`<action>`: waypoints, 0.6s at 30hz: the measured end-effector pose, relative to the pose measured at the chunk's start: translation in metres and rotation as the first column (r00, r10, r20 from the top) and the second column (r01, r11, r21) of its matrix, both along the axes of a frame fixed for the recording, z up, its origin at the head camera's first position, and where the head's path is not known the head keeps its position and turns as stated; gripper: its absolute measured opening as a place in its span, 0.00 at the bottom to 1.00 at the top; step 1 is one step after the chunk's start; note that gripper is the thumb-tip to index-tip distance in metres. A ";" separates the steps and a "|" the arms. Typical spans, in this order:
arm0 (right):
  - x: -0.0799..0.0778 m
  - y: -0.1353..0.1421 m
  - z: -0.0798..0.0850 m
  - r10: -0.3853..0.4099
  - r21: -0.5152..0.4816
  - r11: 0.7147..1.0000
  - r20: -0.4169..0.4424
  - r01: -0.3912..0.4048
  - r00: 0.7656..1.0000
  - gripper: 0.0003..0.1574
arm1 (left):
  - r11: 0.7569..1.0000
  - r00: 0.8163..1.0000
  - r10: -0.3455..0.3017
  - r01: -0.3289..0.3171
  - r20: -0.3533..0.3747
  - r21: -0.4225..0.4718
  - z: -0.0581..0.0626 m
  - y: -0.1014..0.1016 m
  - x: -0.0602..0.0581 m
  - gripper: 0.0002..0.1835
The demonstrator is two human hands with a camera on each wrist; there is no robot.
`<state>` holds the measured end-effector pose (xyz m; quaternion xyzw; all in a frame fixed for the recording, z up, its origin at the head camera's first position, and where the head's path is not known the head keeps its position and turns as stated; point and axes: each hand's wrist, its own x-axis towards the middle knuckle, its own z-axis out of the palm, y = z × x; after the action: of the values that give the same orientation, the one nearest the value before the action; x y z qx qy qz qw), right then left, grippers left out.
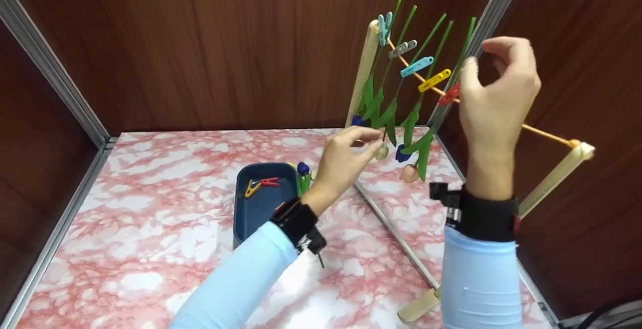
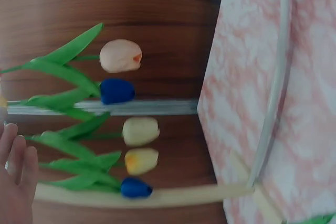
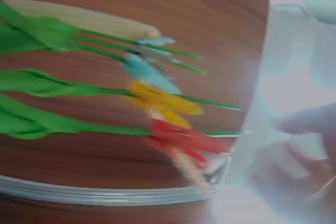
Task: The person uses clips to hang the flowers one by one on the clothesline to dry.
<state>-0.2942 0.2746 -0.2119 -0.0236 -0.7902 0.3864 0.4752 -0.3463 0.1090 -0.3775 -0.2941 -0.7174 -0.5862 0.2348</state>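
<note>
Several artificial tulips hang upside down from an orange rope [image 1: 546, 134], held by clothespins. The peach tulip [image 2: 119, 56] hangs from the red clothespin [image 1: 448, 95], a blue tulip [image 2: 117, 91] from the yellow clothespin [image 1: 434, 80]. Cream [image 2: 140, 131] and yellow [image 2: 142, 161] blooms follow, then another blue one [image 2: 136, 188]. My right hand [image 1: 501, 83] is raised beside the red clothespin, thumb and fingers apart, holding nothing. My left hand [image 1: 346, 156], fingers loosely bent and holding nothing, is lower, its fingertips overlapping the hanging flowers in the head view.
A dark blue bin [image 1: 266, 208] on the marbled tabletop [image 1: 150, 218] holds yellow [image 1: 252, 188] and red [image 1: 270, 182] clothespins. Another blue tulip [image 1: 303, 168] lies beside it. The rope runs between wooden posts [image 1: 365, 68] over a metal bar [image 1: 396, 236]. Wood-grain walls surround the table.
</note>
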 end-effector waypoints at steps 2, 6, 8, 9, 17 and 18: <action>0.003 -0.011 -0.008 0.079 0.046 0.996 -0.170 -0.072 0.982 0.08 | 0.998 0.998 0.044 -0.045 -0.035 -0.039 0.001 -0.015 0.002 0.11; 0.005 -0.028 -0.034 0.244 0.212 0.959 -0.280 -0.188 0.928 0.06 | 0.982 0.983 0.142 -0.155 -0.119 -0.107 0.000 -0.048 0.003 0.10; 0.000 -0.032 -0.055 0.322 0.283 0.927 -0.271 -0.244 0.907 0.05 | 0.969 0.968 0.190 -0.212 -0.166 -0.129 -0.004 -0.065 0.004 0.09; -0.003 -0.032 -0.067 0.357 0.321 0.908 -0.253 -0.271 0.899 0.06 | 0.961 0.959 0.211 -0.239 -0.187 -0.139 -0.008 -0.073 0.005 0.09; -0.019 -0.040 -0.164 0.459 0.432 0.802 -0.008 -0.411 0.888 0.06 | 0.892 0.914 0.354 -0.394 -0.199 -0.222 -0.060 -0.123 0.007 0.06; -0.020 -0.042 -0.174 0.463 0.425 0.798 0.021 -0.426 0.886 0.06 | 0.882 0.909 0.371 -0.408 -0.190 -0.234 -0.068 -0.127 0.007 0.06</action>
<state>-0.3145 0.2324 -0.3863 0.2811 -0.8167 0.3093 0.3978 -0.3391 -0.0184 -0.4452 -0.2130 -0.8164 -0.4022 0.3555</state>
